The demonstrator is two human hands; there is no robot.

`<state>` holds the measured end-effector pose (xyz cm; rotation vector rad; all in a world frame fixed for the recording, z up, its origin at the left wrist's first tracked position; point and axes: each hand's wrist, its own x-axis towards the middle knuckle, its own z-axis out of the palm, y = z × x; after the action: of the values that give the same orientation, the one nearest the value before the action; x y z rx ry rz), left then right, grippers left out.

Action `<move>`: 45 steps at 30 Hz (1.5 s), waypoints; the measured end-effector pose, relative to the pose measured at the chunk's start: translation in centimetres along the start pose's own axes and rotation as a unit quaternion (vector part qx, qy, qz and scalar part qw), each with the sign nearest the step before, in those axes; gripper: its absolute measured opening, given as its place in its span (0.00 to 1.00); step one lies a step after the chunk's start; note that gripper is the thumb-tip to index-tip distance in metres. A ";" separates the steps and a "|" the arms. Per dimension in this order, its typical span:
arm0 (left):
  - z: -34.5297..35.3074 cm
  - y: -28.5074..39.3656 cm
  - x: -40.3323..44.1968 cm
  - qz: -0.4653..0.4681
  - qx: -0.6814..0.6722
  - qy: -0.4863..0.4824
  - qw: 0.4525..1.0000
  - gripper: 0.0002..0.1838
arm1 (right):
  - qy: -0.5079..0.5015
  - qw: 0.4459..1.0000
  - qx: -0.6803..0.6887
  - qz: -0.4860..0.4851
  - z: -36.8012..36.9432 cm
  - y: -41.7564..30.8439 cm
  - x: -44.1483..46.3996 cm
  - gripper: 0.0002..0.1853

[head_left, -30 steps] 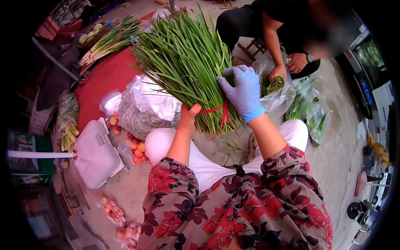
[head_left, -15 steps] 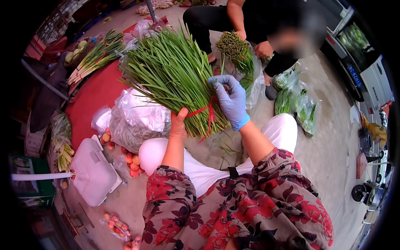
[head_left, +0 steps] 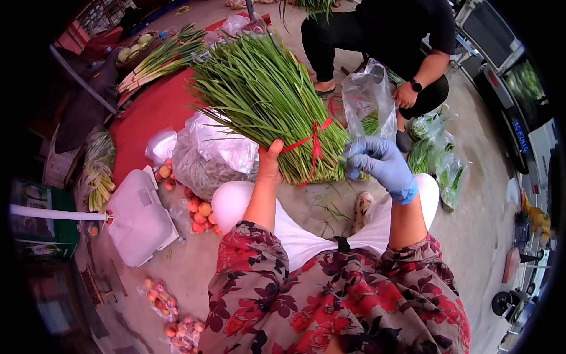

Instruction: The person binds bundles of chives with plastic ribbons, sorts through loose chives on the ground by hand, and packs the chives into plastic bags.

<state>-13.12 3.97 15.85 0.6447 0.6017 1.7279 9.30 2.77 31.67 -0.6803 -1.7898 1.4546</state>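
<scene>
Gripping the bunch of greens (head_left: 253, 88) over the ground (head_left: 466, 236) with the left hand (head_left: 270, 165); pinching seemingly a green scrap (head_left: 342, 159) in the right hand (head_left: 384, 163). Could shed stems (head_left: 306, 168) through one-sided support.

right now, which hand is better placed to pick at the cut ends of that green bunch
Probably the right hand: gloved, it is right beside the cut ends, while the left hand grips the bunch near the red tie.

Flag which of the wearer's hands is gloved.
The right hand: it wears a blue glove. The left hand is bare, gripping the green bundle.
</scene>
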 end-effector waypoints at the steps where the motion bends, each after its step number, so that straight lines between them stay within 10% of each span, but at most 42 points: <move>1: -0.1 0.2 -0.1 -0.002 0.007 0.001 1.000 0.39 | -0.082 0.990 -0.105 -0.046 -0.6 0.1 -0.3 0.10; 2: -0.1 0.3 -0.2 -0.003 0.015 0.000 1.000 0.39 | -0.162 0.960 -0.208 -0.090 -0.8 0.2 -0.6 0.10; 8: -0.3 0.4 -0.7 -0.008 0.040 -0.034 0.999 0.39 | 0.171 0.973 -0.152 0.007 1.5 0.8 4.1 0.13; 14: -0.3 -0.4 -1.3 -0.036 0.050 -0.011 0.998 0.40 | 0.248 0.886 -0.389 -0.036 2.3 5.7 9.1 0.13; 23: 0.2 -0.4 -1.1 -0.046 0.032 0.016 0.998 0.39 | 0.359 0.924 -0.100 -0.088 0.9 8.4 8.1 0.06; 28: 0.0 -0.7 -0.7 -0.054 0.005 0.012 0.998 0.37 | 0.260 0.934 0.232 -0.079 1.1 6.6 6.7 0.02; 40: -0.5 -1.0 0.1 0.006 0.020 0.026 0.999 0.37 | 0.281 0.956 -0.076 -0.034 0.7 3.9 1.2 0.02; 45: -0.5 -0.7 0.2 0.004 0.022 0.027 0.999 0.37 | -0.083 0.960 -0.203 0.174 -1.6 2.5 -1.9 0.07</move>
<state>-13.04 4.24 15.06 0.6338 0.6763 1.7476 11.64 2.80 29.04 -1.1591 -2.2156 1.4035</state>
